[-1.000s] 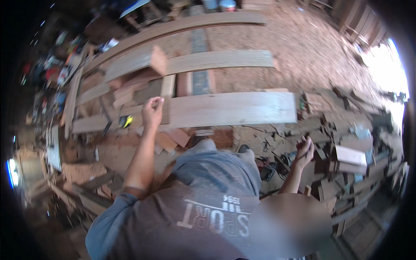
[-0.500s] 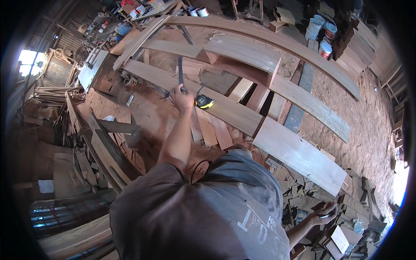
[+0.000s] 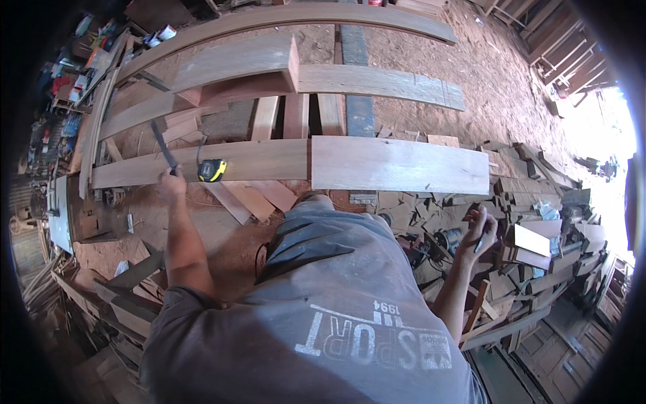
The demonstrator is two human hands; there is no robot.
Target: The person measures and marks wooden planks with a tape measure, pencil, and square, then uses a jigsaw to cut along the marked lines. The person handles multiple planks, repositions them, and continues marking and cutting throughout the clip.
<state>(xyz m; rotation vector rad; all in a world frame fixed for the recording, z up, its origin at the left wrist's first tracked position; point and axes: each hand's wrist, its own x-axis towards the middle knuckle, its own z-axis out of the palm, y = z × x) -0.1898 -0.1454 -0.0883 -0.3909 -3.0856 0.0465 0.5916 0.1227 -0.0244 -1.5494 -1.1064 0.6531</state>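
My left hand (image 3: 173, 184) is closed on the near end of a dark flat-bladed tool (image 3: 163, 147), which lies slantwise over a long wooden board (image 3: 262, 159). The tool looks like a carpenter's square, but the fingers hide its near end. Just right of that hand, a black and yellow tape measure (image 3: 212, 170) rests on the same board. My right hand (image 3: 482, 229) is raised at the right, over a heap of offcuts, its fingers curled round a thin pencil (image 3: 479, 243). A wider, paler plank (image 3: 400, 163) lies across the right part of the long board.
Beyond the board stands a box-like wooden piece (image 3: 235, 64) beside a grey plank (image 3: 380, 85). A long curved-looking board (image 3: 289, 13) spans the far side. Wood offcuts (image 3: 538, 192) pile up at the right. Loose strips (image 3: 250, 200) lie on the sandy floor before me.
The view has swung to the right. My right hand has risen with the pencil. My left hand still grips the bladed tool, which now slants over the board.
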